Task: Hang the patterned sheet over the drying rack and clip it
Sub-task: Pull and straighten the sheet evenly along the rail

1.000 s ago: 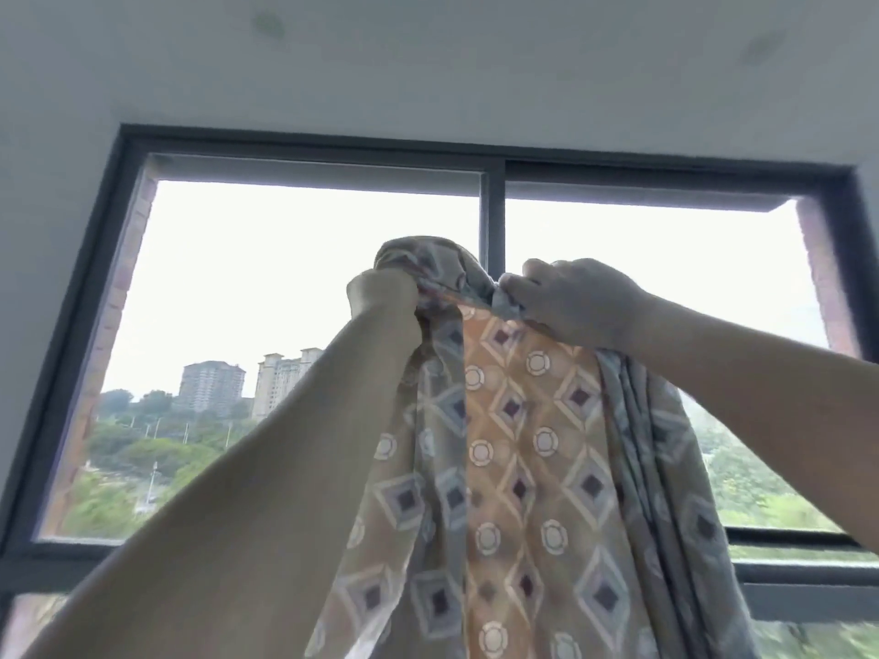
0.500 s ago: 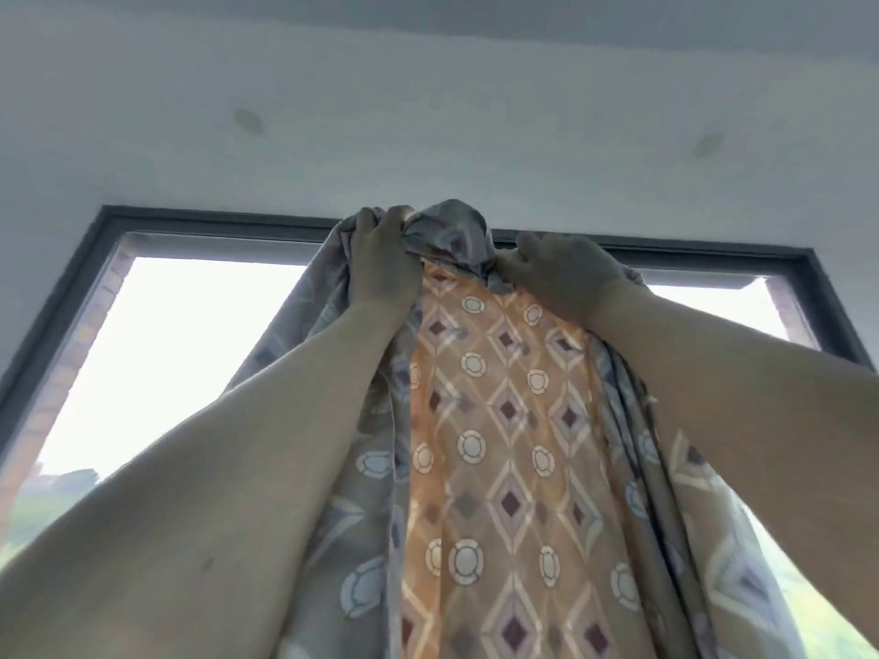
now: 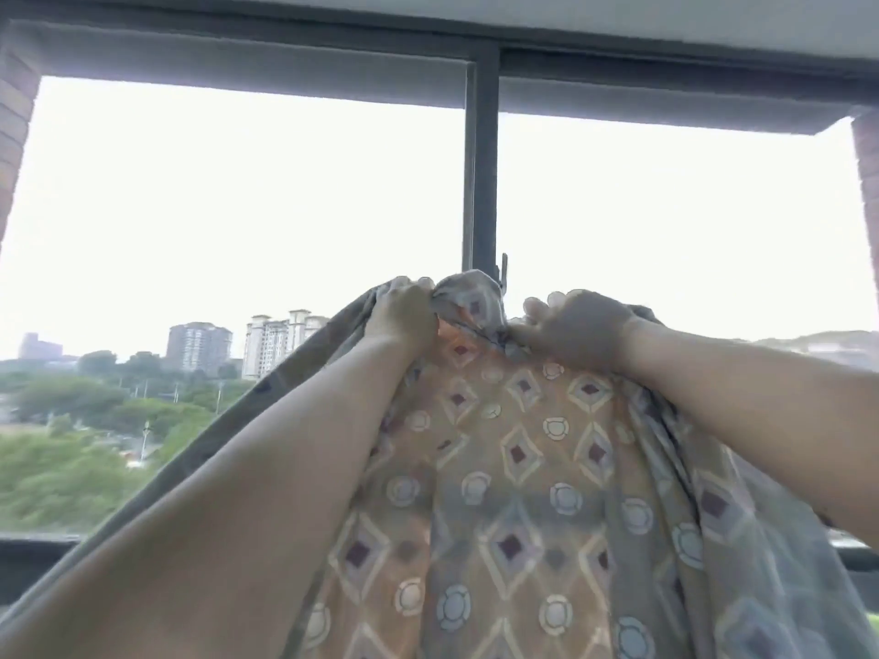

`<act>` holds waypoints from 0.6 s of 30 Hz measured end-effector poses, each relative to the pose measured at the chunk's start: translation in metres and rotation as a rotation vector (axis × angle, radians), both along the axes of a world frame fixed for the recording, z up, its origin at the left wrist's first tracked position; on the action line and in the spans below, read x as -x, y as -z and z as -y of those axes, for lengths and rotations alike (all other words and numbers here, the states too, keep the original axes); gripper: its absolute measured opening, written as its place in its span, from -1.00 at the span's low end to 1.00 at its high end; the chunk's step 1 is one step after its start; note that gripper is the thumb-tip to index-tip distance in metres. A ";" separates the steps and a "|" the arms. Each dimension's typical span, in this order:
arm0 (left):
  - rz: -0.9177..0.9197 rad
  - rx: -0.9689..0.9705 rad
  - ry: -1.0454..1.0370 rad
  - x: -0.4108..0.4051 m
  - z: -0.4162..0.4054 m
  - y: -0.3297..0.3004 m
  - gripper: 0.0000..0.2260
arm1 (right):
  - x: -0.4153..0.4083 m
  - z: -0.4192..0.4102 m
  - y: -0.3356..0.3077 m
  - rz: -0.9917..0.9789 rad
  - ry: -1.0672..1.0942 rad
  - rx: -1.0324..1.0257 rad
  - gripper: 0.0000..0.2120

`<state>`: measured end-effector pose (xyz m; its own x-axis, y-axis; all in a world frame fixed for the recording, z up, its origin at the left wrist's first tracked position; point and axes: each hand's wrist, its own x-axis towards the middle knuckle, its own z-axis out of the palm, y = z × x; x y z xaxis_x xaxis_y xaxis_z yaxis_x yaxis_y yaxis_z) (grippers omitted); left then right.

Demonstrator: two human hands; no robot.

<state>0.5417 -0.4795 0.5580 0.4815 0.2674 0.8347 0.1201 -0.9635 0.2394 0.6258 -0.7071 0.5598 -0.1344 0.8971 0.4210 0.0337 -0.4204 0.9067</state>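
The patterned sheet (image 3: 513, 492), grey and orange with diamonds and circles, hangs in front of me from its bunched top edge. My left hand (image 3: 404, 318) grips that edge at the left of the bunch. My right hand (image 3: 575, 328) pinches it at the right. A fold of the sheet rises between the two hands. Both arms are stretched up and forward. No drying rack and no clip show in the head view.
A large window with a dark frame (image 3: 480, 173) fills the view behind the sheet, its centre post straight ahead. A small latch (image 3: 503, 273) sits on the post just above the fabric. Buildings and trees lie outside. The ceiling (image 3: 618, 11) runs along the top.
The view has dropped from the ceiling back to the window. Both hands keep hold of the sheet's top edge and now sit lower in view and wider apart.
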 end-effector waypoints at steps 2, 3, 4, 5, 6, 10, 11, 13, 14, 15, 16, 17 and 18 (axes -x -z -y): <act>-0.242 -0.023 -0.031 -0.007 0.007 0.031 -0.72 | -0.011 0.002 0.025 -0.144 0.036 0.163 -0.55; -0.381 -0.037 -0.025 -0.014 0.008 0.048 -0.74 | -0.014 0.004 0.044 -0.226 0.073 0.213 -0.58; -0.545 -0.026 -0.029 -0.018 0.011 0.065 -0.76 | -0.022 0.004 0.064 -0.256 0.087 0.278 -0.64; -0.705 -0.023 -0.002 -0.019 0.013 0.081 -0.78 | -0.025 0.004 0.076 -0.261 0.084 0.319 -0.70; -0.854 -0.011 -0.004 -0.019 0.014 0.089 -0.76 | -0.028 0.004 0.080 -0.274 0.101 0.358 -0.74; -1.243 0.028 -0.065 0.006 0.036 0.087 -0.68 | -0.017 -0.003 0.090 -0.523 0.255 0.444 -0.79; -1.289 0.027 -0.081 0.012 0.041 0.084 -0.68 | -0.014 -0.005 0.092 -0.622 0.255 0.418 -0.81; -1.243 -0.018 -0.138 0.024 0.057 0.078 -0.83 | -0.016 -0.008 0.096 -0.811 0.249 0.358 -0.84; -1.176 -0.058 -0.145 0.031 0.066 0.080 -0.86 | -0.019 -0.008 0.097 -0.887 0.249 0.318 -0.85; -1.074 -0.126 -0.119 0.037 0.075 0.080 -0.83 | -0.022 -0.007 0.098 -0.965 0.264 0.267 -0.87; -0.998 -0.182 -0.083 0.042 0.085 0.083 -0.81 | -0.024 -0.005 0.098 -1.047 0.276 0.205 -0.87; -0.947 -0.231 0.010 0.042 0.094 0.087 -0.78 | -0.023 -0.001 0.097 -1.132 0.283 0.147 -0.87; -0.909 -0.229 0.102 0.044 0.102 0.094 -0.68 | -0.024 0.004 0.096 -1.215 0.281 0.089 -0.84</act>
<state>0.4978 -0.5816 0.4636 0.9859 0.0639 0.1547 0.0802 -0.9916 -0.1014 0.6497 -0.7111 0.4634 0.4988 0.8635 0.0749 0.7871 -0.4875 0.3779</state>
